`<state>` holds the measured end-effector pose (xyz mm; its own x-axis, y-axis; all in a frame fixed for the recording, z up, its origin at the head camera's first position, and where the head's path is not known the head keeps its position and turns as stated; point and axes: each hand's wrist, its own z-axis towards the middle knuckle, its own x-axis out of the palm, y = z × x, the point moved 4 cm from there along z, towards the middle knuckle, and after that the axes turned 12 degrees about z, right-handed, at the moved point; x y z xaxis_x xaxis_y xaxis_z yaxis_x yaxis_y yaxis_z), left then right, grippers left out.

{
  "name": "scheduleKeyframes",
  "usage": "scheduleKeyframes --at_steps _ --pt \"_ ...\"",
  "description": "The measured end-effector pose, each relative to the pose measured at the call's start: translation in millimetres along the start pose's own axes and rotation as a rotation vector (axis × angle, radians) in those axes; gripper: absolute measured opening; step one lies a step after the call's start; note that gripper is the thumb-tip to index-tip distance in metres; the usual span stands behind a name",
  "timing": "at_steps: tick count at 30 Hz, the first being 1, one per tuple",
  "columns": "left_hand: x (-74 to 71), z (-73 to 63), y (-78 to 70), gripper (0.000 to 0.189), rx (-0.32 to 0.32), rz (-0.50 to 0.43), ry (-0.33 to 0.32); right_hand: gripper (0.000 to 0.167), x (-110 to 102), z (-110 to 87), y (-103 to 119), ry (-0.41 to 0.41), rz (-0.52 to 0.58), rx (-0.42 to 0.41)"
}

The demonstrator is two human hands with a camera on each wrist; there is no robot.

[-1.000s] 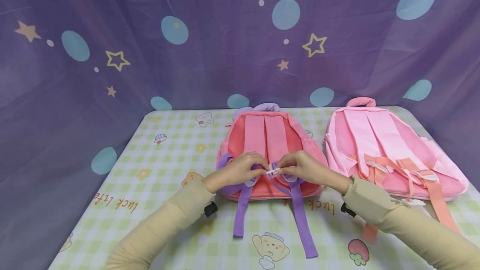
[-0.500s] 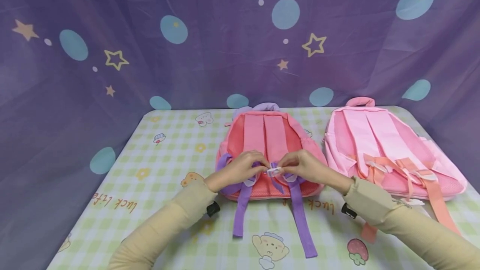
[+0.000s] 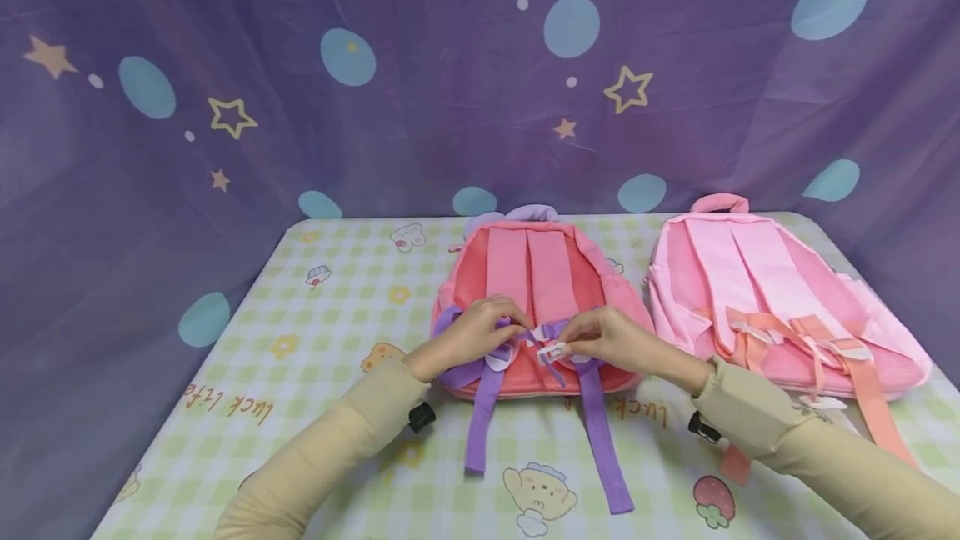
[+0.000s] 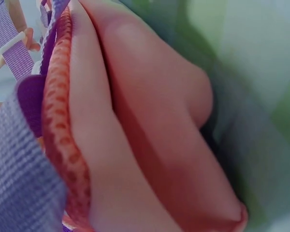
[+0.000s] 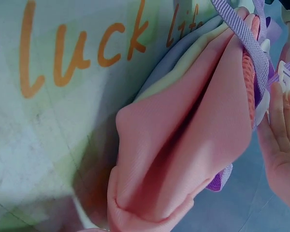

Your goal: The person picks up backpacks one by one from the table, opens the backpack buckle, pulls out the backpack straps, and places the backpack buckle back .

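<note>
A coral-pink backpack (image 3: 551, 261) lies on the table with its shoulder straps facing up. My left hand (image 3: 483, 330) pinches a thin purple strap over the lower part of its back panel. My right hand (image 3: 611, 336) grips a white plastic buckle (image 3: 552, 352) between thumb and fingers; the buckle also shows beside that hand's fingers (image 5: 278, 113) in the right wrist view. Between the hands, a second white piece (image 3: 537, 333) sits by the left fingertips. In the left wrist view, a purple strap with a white slider (image 4: 12, 43) crosses the upper left corner. The left fingertips are partly hidden.
To the right lies a light-pink backpack (image 3: 765, 290) with orange straps. Two purple strap ends (image 3: 606, 448) hang toward the front of the table. A green checked cloth (image 3: 337, 407) covers the table, with a purple curtain (image 3: 450, 107) behind it.
The hands held the white buckle together before; now the right hand has drawn its piece slightly down and right, and a small gap with purple strap shows between the fingertips.
</note>
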<state>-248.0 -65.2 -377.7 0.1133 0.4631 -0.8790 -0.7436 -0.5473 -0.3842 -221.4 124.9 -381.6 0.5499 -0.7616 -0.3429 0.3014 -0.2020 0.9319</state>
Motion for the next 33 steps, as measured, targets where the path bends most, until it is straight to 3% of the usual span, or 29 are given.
scheduleKeyframes --at_steps 17,24,33 --pt "-1.9 2.4 7.0 0.007 -0.073 0.041 -0.060 0.006 5.6 -6.1 1.2 0.036 0.007 -0.022" --pt "-3.4 0.4 9.2 0.009 -0.106 0.039 -0.051 0.006 5.6 -7.3 1.9 0.043 -0.015 -0.016" --pt "-2.5 -2.2 4.1 0.008 -0.058 0.139 -0.050 0.011 8.2 -8.0 1.9 0.073 -0.118 -0.089"
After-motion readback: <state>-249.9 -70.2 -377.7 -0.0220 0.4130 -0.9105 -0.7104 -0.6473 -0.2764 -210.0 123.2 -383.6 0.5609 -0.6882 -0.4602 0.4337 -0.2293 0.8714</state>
